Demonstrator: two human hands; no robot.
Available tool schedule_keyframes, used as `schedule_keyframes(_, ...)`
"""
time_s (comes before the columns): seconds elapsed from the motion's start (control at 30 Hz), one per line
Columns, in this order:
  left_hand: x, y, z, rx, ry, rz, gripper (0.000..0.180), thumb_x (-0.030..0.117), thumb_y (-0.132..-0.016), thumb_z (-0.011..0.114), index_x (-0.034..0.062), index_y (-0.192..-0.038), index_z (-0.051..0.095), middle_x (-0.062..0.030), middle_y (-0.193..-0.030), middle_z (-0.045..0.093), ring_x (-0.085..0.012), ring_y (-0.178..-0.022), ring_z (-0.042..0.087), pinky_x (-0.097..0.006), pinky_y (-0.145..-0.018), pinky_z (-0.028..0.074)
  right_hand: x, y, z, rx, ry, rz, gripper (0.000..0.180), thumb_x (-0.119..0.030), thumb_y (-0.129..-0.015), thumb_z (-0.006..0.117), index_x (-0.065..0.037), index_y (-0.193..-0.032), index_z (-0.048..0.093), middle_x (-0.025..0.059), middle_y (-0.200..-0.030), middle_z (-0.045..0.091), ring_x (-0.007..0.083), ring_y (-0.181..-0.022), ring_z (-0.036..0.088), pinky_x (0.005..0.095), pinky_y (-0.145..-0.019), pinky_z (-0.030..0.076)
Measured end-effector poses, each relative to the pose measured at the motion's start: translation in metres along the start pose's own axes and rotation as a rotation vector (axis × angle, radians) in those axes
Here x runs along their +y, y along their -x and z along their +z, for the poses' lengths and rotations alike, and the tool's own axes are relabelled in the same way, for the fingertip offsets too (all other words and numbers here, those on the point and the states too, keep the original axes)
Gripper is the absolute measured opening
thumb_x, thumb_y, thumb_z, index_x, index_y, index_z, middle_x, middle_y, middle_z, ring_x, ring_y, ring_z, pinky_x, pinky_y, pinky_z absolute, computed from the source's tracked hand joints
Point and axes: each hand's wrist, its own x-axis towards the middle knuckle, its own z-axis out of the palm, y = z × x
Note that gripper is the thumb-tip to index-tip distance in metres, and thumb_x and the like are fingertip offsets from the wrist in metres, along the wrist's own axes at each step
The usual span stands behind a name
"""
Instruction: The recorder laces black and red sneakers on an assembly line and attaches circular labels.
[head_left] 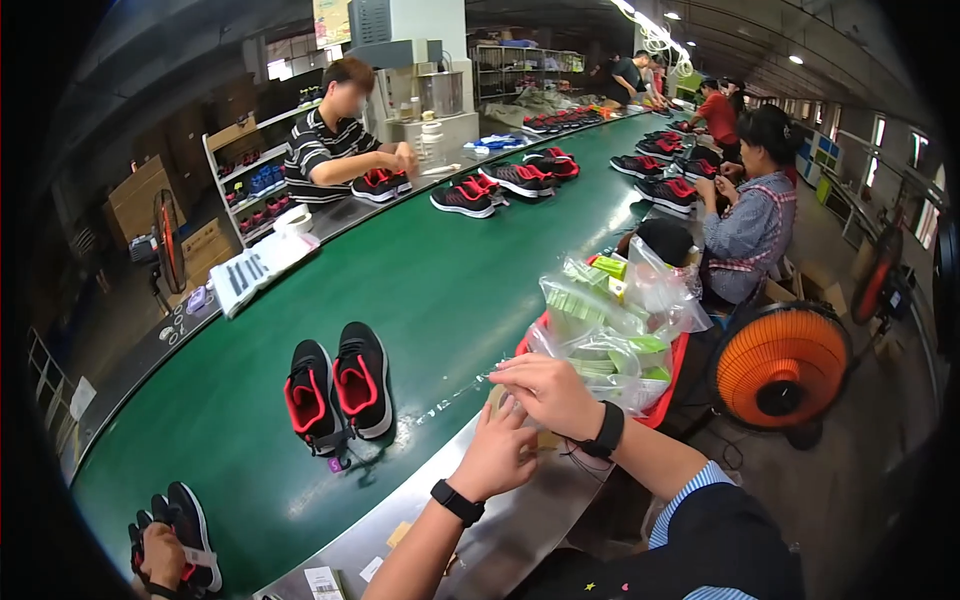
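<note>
My left hand and my right hand meet above the metal ledge at the green belt's near edge. Both have bent fingers drawn together, the right hand's lying over the left's fingertips; whatever is between them is too small to make out. A dark band circles each wrist. Just beyond my right hand stands a red basket of clear plastic bags with green packets inside. To the left, a pair of black sneakers with red lining rests on the green belt, a purple tag at the heels.
At lower left another person's hand grips black shoes. Across the belt, a person in a striped shirt handles a shoe; another in checks sits at right. More sneakers line the belt. An orange fan stands at right.
</note>
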Motion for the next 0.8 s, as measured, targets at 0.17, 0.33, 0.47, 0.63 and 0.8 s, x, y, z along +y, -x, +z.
schedule_keyframes(0.17,-0.001,-0.002,0.0,-0.059,-0.093,-0.012,0.008,0.012,-0.063,0.061,0.0095,-0.068,0.056,-0.012,-0.115,0.05,-0.0345,-0.125,0.033,-0.061,-0.102,0.02,-0.007,-0.008,-0.008,0.163,-0.04,-0.056,0.021,0.004,-0.073,0.057,-0.003,-0.09,0.067,0.0128,-0.09,0.066,0.025,-0.084,0.064,0.0322,-0.076,0.05)
schedule_keyframes(0.33,-0.001,-0.001,0.0,-0.12,-0.101,-0.056,0.008,0.013,-0.064,0.061,0.0093,-0.069,0.057,-0.0132,-0.131,0.044,-0.0383,-0.13,0.026,-0.061,-0.103,0.019,-0.022,-0.021,-0.027,0.358,-0.268,0.059,0.014,0.004,-0.079,0.057,-0.002,-0.089,0.065,0.009,-0.082,0.066,0.0156,-0.077,0.063,0.0267,-0.067,0.049)
schedule_keyframes(0.47,0.004,0.001,0.002,-0.101,-0.092,-0.061,0.009,0.013,-0.065,0.061,0.0087,-0.07,0.056,-0.0148,-0.136,0.039,-0.0425,-0.131,0.023,-0.063,-0.102,0.016,-0.036,-0.025,-0.018,0.451,-0.966,0.17,0.027,0.002,-0.089,0.045,-0.002,-0.115,0.05,0.0077,-0.085,0.061,0.0125,-0.075,0.06,0.0233,-0.06,0.047)
schedule_keyframes(0.63,0.034,0.038,-0.028,-0.099,-0.08,-0.033,0.01,0.009,-0.064,0.061,0.0067,-0.068,0.052,-0.0136,-0.139,0.036,-0.0433,-0.132,0.019,-0.066,-0.1,0.013,-0.055,-0.014,-0.017,0.222,-1.112,0.235,0.028,-0.001,-0.092,0.036,-0.002,-0.118,0.046,0.0039,-0.075,0.05,0.0089,-0.062,0.051,0.0205,-0.057,0.043)
schedule_keyframes(0.8,0.045,0.092,-0.066,0.089,0.069,-0.187,0.011,0.006,-0.063,0.061,0.0059,-0.069,0.052,-0.0114,-0.111,0.058,-0.0328,-0.102,0.051,-0.044,-0.089,0.039,-0.079,-0.001,-0.006,0.012,-1.155,0.213,0.026,-0.001,-0.089,0.036,0.001,-0.107,0.054,-0.0032,-0.062,0.039,0.0023,-0.053,0.032,0.0169,-0.047,0.026)
